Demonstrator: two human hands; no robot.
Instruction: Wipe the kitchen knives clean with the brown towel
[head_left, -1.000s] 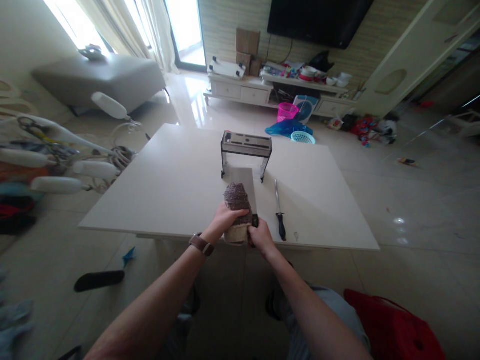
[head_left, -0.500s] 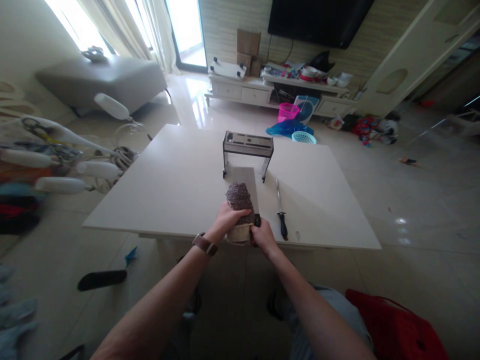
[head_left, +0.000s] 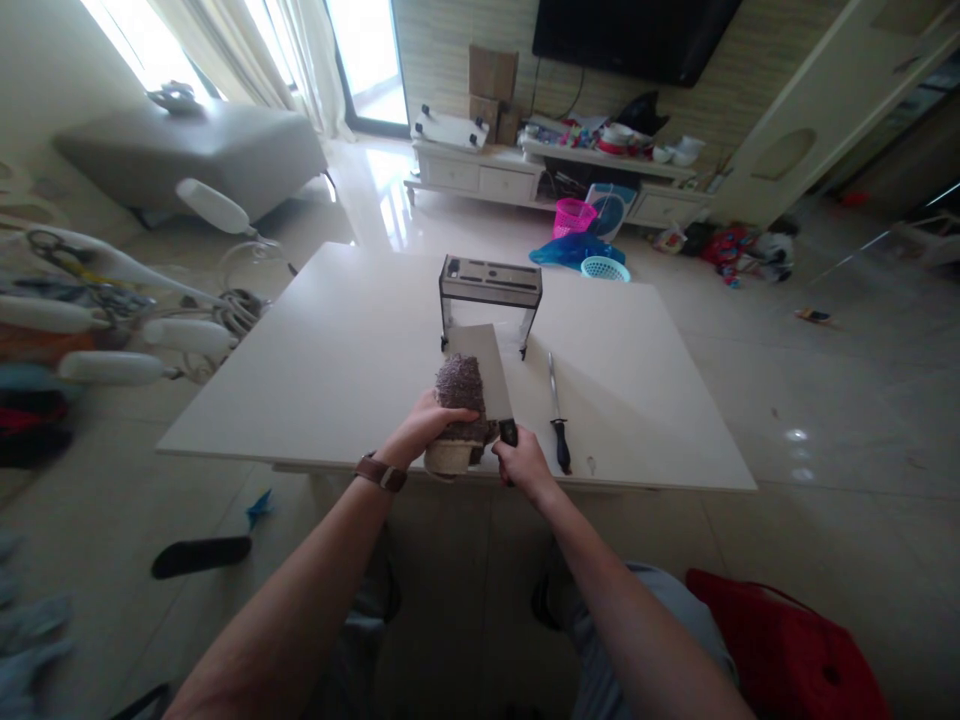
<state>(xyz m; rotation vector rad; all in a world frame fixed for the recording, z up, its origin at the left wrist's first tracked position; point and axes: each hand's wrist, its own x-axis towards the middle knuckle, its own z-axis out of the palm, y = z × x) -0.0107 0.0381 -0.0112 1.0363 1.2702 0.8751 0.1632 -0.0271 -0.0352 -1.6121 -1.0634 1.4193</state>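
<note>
My left hand (head_left: 426, 425), with a watch on its wrist, grips a brown, shaggy cloth (head_left: 459, 385) that has a pale underside; it looks like a folded towel. The cloth lies against the blade of a cleaver (head_left: 491, 375). My right hand (head_left: 525, 462) is closed round the cleaver's black handle, and the wide blade points away from me. Beyond the blade stands a knife block (head_left: 491, 280) with a slotted top and clear sides. To the right, a honing steel (head_left: 560, 430) with a black handle lies on the white table (head_left: 360, 330).
A small clear object (head_left: 592, 465) lies near the table's front edge. Behind the table are a blue plastic bag (head_left: 574, 250), a light blue basket (head_left: 604, 269) and a pink basket (head_left: 574, 217). A red bag (head_left: 787, 640) sits at the lower right.
My left hand has moved left with the cloth, so more of the cleaver's blade shows. The cleaver is tilted more, and its black handle is plainer in my right hand.
</note>
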